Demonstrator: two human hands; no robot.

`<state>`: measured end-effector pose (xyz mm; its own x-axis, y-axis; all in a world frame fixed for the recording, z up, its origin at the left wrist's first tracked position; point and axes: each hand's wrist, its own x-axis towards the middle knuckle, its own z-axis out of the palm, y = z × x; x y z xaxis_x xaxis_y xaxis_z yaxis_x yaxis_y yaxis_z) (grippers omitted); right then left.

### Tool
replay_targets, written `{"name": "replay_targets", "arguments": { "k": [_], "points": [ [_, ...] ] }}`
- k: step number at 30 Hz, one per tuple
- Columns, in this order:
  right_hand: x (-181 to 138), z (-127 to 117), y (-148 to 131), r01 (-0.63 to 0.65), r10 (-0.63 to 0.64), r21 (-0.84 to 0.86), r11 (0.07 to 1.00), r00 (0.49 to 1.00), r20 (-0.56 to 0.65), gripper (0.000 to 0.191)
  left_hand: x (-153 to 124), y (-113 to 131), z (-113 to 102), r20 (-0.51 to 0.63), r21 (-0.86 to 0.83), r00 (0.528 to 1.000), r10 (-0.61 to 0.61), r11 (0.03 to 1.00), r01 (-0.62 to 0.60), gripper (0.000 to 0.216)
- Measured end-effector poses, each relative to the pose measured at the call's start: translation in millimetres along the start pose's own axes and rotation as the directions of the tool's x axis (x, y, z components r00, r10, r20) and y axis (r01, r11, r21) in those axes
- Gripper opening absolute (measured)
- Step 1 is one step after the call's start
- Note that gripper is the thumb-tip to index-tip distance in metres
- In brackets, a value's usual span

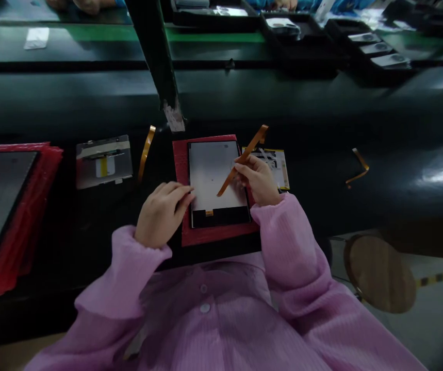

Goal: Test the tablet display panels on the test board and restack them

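A stack of red trays (16, 221) sits at the far left. Next comes a grey plate (104, 161), then a loose orange strip (146, 151). The left hand (161, 214) is curled, fingertips pressing the left edge of the flat screen panel (215, 180), which lies on a red mat (213, 234). The right hand (258, 180) pinches a long orange ribbon (242, 159) slanting over the panel. Another orange strip (358, 167) lies far right.
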<state>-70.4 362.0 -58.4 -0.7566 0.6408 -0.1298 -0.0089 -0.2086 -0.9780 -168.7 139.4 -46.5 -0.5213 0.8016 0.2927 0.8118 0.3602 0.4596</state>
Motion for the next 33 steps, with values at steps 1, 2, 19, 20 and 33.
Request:
{"name": "replay_targets", "arguments": {
  "k": [1,2,19,20,33],
  "points": [
    [0,0,1,-0.008,0.008,0.011,1.0,1.0,0.012,0.013,14,-2,3,0.048,-0.106,0.999,0.019,0.994,-0.013,0.036],
    [1,1,2,-0.016,0.015,0.024,1.0,1.0,0.023,0.015,27,-4,8,0.109,-0.21,0.993,0.046,0.977,-0.022,0.037],
    [-1,1,1,-0.234,0.171,0.296,0.926,0.959,0.226,0.026,44,-3,32,0.418,-0.488,0.894,0.165,0.87,0.068,0.047],
    [-1,1,1,-0.238,0.169,0.307,0.922,0.957,0.234,0.024,45,-2,32,0.424,-0.502,0.891,0.163,0.861,0.081,0.045],
    [-9,5,0,-0.14,0.141,-0.026,0.99,0.951,0.275,0.036,42,2,42,0.341,-0.421,0.938,0.057,0.902,0.099,0.015]
  ]
}}
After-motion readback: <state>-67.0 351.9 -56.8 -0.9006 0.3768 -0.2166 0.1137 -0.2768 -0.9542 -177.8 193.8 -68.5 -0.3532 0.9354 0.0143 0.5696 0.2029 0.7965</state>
